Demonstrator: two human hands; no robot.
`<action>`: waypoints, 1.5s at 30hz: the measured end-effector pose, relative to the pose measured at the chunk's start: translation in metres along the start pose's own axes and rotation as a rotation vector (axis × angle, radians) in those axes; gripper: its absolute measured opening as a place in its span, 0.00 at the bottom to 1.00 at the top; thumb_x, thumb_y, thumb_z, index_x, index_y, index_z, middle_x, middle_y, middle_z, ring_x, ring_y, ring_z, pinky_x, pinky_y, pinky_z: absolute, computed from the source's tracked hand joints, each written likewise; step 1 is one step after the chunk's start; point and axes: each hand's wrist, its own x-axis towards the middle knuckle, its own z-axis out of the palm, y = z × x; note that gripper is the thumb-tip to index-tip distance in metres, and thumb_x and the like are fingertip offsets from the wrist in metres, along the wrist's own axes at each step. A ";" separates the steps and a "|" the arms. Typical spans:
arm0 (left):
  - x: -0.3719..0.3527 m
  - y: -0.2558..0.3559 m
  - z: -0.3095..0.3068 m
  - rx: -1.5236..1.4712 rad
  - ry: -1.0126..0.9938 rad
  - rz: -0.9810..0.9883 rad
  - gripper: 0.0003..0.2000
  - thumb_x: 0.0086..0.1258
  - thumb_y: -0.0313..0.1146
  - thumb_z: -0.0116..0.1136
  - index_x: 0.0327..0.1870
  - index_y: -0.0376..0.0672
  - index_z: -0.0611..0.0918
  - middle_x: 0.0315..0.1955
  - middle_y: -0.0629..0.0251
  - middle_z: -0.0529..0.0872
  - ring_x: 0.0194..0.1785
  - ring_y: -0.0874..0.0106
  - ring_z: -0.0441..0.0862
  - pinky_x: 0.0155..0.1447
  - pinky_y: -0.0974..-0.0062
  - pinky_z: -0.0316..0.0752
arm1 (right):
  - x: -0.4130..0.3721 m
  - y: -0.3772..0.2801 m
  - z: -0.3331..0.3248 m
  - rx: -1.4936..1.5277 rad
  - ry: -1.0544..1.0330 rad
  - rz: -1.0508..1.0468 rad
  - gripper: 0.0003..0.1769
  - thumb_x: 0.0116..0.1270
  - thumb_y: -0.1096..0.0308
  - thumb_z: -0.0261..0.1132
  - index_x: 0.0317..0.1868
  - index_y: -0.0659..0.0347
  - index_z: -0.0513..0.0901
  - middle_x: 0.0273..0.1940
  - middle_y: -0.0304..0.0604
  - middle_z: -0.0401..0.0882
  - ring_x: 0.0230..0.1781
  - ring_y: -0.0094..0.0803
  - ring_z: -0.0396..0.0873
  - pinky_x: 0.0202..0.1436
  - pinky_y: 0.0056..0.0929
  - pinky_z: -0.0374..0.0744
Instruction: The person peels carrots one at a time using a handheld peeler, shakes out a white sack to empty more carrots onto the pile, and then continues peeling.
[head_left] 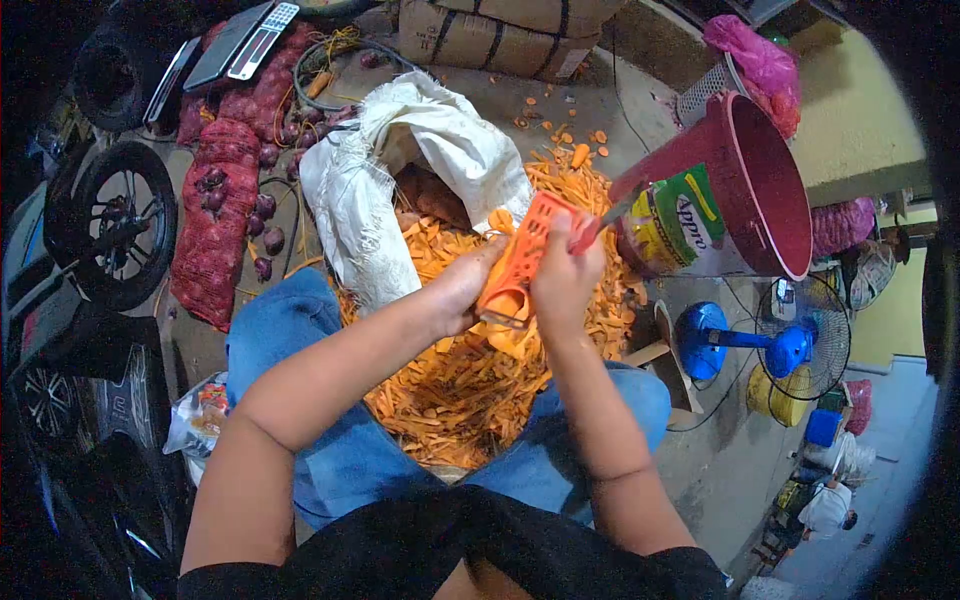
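Note:
My left hand is closed on the left side of an orange perforated plastic piece, with its fingers partly hidden behind it. My right hand is closed at the piece's other side. Out of the right fist juts a red-handled knife, its narrow grey blade slanting up to the right. A smooth orange carrot surface shows at the piece's lower end, between the hands. Below both hands spreads a heap of carrot peelings, reaching between my bent legs.
A white woven sack lies open just beyond the heap. A red bucket stands at the right, near a blue fan. Net bags of red onions and a motorbike wheel are at the left. Taped boxes sit behind.

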 end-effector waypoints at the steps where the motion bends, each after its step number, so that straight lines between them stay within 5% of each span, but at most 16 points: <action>1: -0.004 0.000 0.005 0.044 0.034 0.067 0.16 0.65 0.41 0.28 0.38 0.41 0.70 0.28 0.66 0.76 0.27 0.76 0.74 0.31 0.77 0.72 | 0.001 -0.002 0.000 0.000 -0.001 0.000 0.11 0.58 0.66 0.50 0.22 0.62 0.65 0.18 0.32 0.61 0.19 0.18 0.57 0.22 0.19 0.59; 7: -0.015 -0.005 0.006 0.366 -0.074 -0.005 0.16 0.64 0.41 0.32 0.42 0.41 0.70 0.34 0.66 0.76 0.35 0.77 0.74 0.39 0.80 0.69 | 0.064 0.047 -0.042 -0.436 0.358 -0.120 0.10 0.59 0.68 0.48 0.29 0.67 0.70 0.22 0.42 0.71 0.22 0.29 0.68 0.27 0.27 0.67; 9: -0.026 -0.005 0.012 0.470 -0.183 -0.010 0.17 0.63 0.43 0.37 0.45 0.42 0.70 0.38 0.67 0.76 0.38 0.77 0.74 0.42 0.80 0.69 | 0.083 0.058 -0.063 -0.249 0.590 0.008 0.11 0.59 0.67 0.48 0.26 0.68 0.69 0.20 0.40 0.69 0.20 0.28 0.66 0.26 0.27 0.66; 15: -0.002 0.001 -0.009 0.096 -0.068 -0.115 0.15 0.63 0.42 0.34 0.42 0.43 0.70 0.33 0.67 0.76 0.33 0.76 0.74 0.35 0.78 0.72 | 0.051 0.006 -0.037 -0.001 0.313 0.360 0.10 0.59 0.68 0.48 0.26 0.66 0.68 0.21 0.38 0.68 0.22 0.22 0.66 0.25 0.22 0.64; 18: -0.005 0.005 0.004 0.024 0.043 -0.125 0.16 0.64 0.42 0.32 0.41 0.43 0.69 0.29 0.67 0.76 0.29 0.76 0.74 0.33 0.77 0.72 | -0.002 0.003 -0.001 0.070 -0.006 -0.006 0.10 0.59 0.68 0.47 0.27 0.67 0.70 0.23 0.40 0.71 0.24 0.24 0.69 0.28 0.22 0.66; 22: -0.013 0.002 0.010 0.087 0.051 -0.033 0.15 0.64 0.41 0.31 0.41 0.42 0.69 0.29 0.66 0.76 0.29 0.76 0.74 0.34 0.79 0.71 | 0.011 -0.001 -0.004 -0.131 0.031 -0.114 0.10 0.59 0.69 0.48 0.30 0.67 0.70 0.26 0.43 0.72 0.26 0.27 0.70 0.31 0.24 0.68; 27: -0.011 -0.007 0.002 0.279 -0.095 -0.106 0.17 0.63 0.43 0.36 0.43 0.39 0.71 0.34 0.65 0.77 0.33 0.75 0.76 0.38 0.77 0.72 | 0.082 0.073 -0.062 -0.268 0.545 0.046 0.09 0.58 0.69 0.49 0.29 0.68 0.69 0.22 0.42 0.71 0.22 0.28 0.68 0.26 0.27 0.66; 31: -0.006 -0.001 0.002 0.122 -0.054 -0.142 0.15 0.64 0.41 0.34 0.41 0.40 0.70 0.29 0.66 0.76 0.28 0.76 0.75 0.35 0.79 0.72 | 0.079 0.057 -0.065 0.016 0.486 0.215 0.10 0.58 0.68 0.49 0.29 0.69 0.68 0.24 0.41 0.71 0.22 0.28 0.68 0.26 0.27 0.66; 33: 0.001 0.000 -0.005 0.064 -0.001 -0.157 0.16 0.64 0.41 0.34 0.41 0.41 0.70 0.31 0.65 0.76 0.30 0.76 0.75 0.35 0.79 0.72 | 0.058 0.035 -0.044 -0.006 0.373 0.114 0.10 0.58 0.68 0.50 0.22 0.63 0.68 0.19 0.35 0.67 0.17 0.20 0.64 0.17 0.20 0.62; 35: 0.002 -0.003 -0.001 0.015 0.000 -0.107 0.15 0.64 0.41 0.33 0.41 0.41 0.70 0.31 0.65 0.76 0.30 0.76 0.75 0.35 0.79 0.72 | 0.028 0.008 -0.022 -0.042 0.115 -0.050 0.10 0.59 0.67 0.49 0.21 0.60 0.67 0.19 0.34 0.66 0.18 0.19 0.63 0.20 0.20 0.62; 37: 0.001 -0.004 0.000 -0.031 -0.001 -0.062 0.15 0.64 0.41 0.32 0.40 0.41 0.70 0.30 0.65 0.76 0.30 0.76 0.75 0.35 0.79 0.72 | -0.001 0.006 -0.004 -0.164 0.005 -0.044 0.10 0.59 0.66 0.48 0.26 0.66 0.68 0.22 0.43 0.69 0.23 0.27 0.66 0.27 0.27 0.66; 40: -0.005 -0.001 -0.002 0.114 -0.027 -0.014 0.16 0.64 0.41 0.33 0.43 0.40 0.70 0.36 0.64 0.77 0.36 0.75 0.76 0.41 0.77 0.71 | 0.001 -0.005 -0.002 -0.209 -0.004 -0.049 0.11 0.59 0.66 0.49 0.25 0.66 0.68 0.21 0.44 0.68 0.22 0.26 0.66 0.27 0.27 0.66; 45: -0.008 -0.006 0.005 0.316 -0.080 0.005 0.16 0.64 0.39 0.31 0.40 0.39 0.70 0.30 0.64 0.76 0.30 0.75 0.75 0.36 0.79 0.71 | 0.067 0.048 -0.035 -0.196 0.383 -0.187 0.10 0.57 0.68 0.50 0.23 0.67 0.68 0.18 0.42 0.68 0.18 0.29 0.65 0.23 0.28 0.64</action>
